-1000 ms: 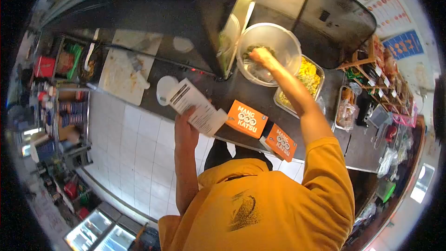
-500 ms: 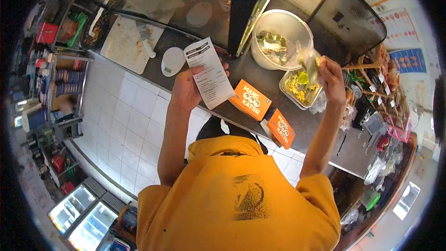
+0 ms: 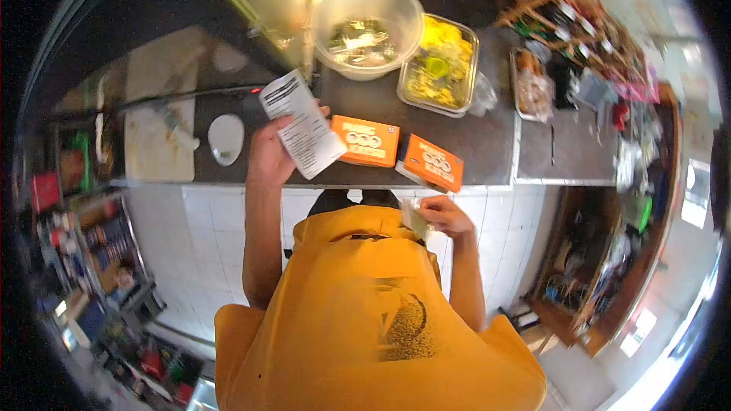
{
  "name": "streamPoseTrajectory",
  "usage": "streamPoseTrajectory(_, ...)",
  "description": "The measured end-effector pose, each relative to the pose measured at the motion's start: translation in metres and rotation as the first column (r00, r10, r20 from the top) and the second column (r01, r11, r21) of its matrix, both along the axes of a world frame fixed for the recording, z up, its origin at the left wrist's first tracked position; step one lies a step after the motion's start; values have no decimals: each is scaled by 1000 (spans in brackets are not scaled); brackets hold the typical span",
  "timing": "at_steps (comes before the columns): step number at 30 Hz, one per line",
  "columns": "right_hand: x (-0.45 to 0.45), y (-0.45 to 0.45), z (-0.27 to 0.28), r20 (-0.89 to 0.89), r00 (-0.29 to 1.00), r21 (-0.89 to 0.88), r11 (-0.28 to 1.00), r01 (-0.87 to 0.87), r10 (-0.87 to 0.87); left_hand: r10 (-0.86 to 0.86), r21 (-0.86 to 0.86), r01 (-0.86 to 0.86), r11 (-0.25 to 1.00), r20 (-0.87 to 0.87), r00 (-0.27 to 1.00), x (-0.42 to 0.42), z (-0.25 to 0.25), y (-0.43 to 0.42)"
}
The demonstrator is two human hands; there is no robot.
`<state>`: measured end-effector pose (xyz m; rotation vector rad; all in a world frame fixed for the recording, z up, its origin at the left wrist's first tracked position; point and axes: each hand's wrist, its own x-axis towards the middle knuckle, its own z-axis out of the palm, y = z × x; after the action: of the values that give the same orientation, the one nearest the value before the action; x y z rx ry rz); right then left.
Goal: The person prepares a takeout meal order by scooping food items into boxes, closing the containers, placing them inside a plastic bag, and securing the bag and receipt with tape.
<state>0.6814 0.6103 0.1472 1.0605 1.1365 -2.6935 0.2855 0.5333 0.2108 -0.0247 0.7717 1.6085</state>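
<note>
In my left hand (image 3: 272, 150) is a printed paper receipt (image 3: 303, 125), gripped at its edge above the counter. My right hand (image 3: 449, 218) pinches a small clear plastic packet (image 3: 413, 218) in front of my body, just off the counter's front edge; its contents are blurred. Two orange boxes lettered "Mang Katsu" lie between the hands and the bowl: the left box (image 3: 368, 141) is close to the receipt, and the right box (image 3: 432, 163) sits at a slant. Beyond them stand a clear round tub (image 3: 323, 47) with packets inside and a tray (image 3: 459, 112) of yellow pieces holding a green-yellow cup (image 3: 436, 68).
A white kitchen scale (image 3: 226, 139) and a cutting board (image 3: 145, 152) are on the counter at left. To the right are another tray (image 3: 525, 110) with bagged food, a black pen (image 3: 553, 144) and a wooden rack (image 3: 560, 0).
My right hand has come back from beside the tub and tray towards my body, with the packet in it. My left hand still holds the receipt. The camera view has turned.
</note>
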Motion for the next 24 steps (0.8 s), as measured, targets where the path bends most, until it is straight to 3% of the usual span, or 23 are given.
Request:
streamPoseTrajectory(1,1,-12,-21,81,997,-37,999,3,0,-1,-29,0,1000,-21,1000,4,-6,1)
streamPoseTrajectory(4,3,-26,-63,329,893,-59,937,344,-307,-48,-64,50,997,23,999,14,-30,-7)
streamPoseTrajectory(7,19,3,-105,235,729,228,765,602,-643,-94,-157,93,983,-1,996,14,-57,-19)
streamPoseTrajectory(9,12,32,-66,191,716,343,729,593,-672,-158,-285,143,948,-33,987,11,-93,-31)
streamPoseTrajectory(11,4,47,-71,18,670,461,601,653,-742,-220,-476,161,865,-72,973,11,-122,-42)
streamPoseTrajectory(14,-11,49,-86,-48,680,440,595,672,-732,-343,-375,308,874,-29,939,27,-144,-50)
streamPoseTrajectory(17,-19,39,-139,-31,750,281,715,641,-660,-421,-547,289,786,-129,898,40,-200,-58)
streamPoseTrajectory(18,-24,35,-149,-32,765,259,734,628,-643,-444,-553,309,774,-125,887,49,-182,-52)
streamPoseTrajectory(19,-30,28,-158,133,687,331,685,649,-714,-407,-548,286,786,-110,907,55,-181,-48)
streamPoseTrajectory(21,-23,28,-171,192,724,570,676,468,-663,-335,-539,242,807,-80,939,61,-180,-37)
streamPoseTrajectory(24,-7,33,-185,206,625,626,593,507,-752,-256,-516,186,836,-68,964,64,-172,-29)
